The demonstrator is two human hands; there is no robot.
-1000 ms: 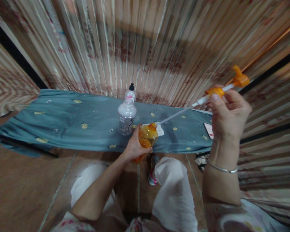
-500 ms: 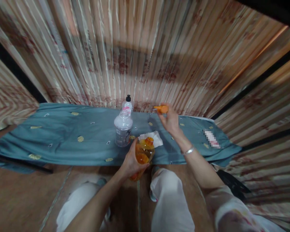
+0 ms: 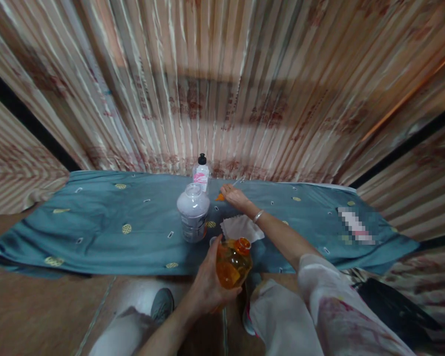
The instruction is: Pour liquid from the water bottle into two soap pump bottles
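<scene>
My left hand (image 3: pixel 211 287) is wrapped round an amber see-through bottle (image 3: pixel 234 267), whose neck is uncapped and tilted a little to the right. The bottle is held over the near edge of the bed-like surface. Farther off, my right hand (image 3: pixel 237 197) grips an orange pump head (image 3: pixel 220 197), low over the cloth; a thin clear tube seems to stick out behind the fingers. Left of that hand stands a clear bottle (image 3: pixel 193 220) with an open mouth. Just behind it is a smaller bottle (image 3: pixel 201 178) with a black cap and pink label.
A white cloth or tissue (image 3: pixel 241 228) lies between my hands on the blue-green patterned sheet (image 3: pixel 100 222). A blurred-out flat item (image 3: pixel 356 226) is at the right. Pleated curtains (image 3: pixel 222 89) close off the back, with dark poles at both sides.
My right hand has moved left and down with the orange pump head, towards the clear bottle. The amber bottle stays in my left hand, slightly lower and farther right in view.
</scene>
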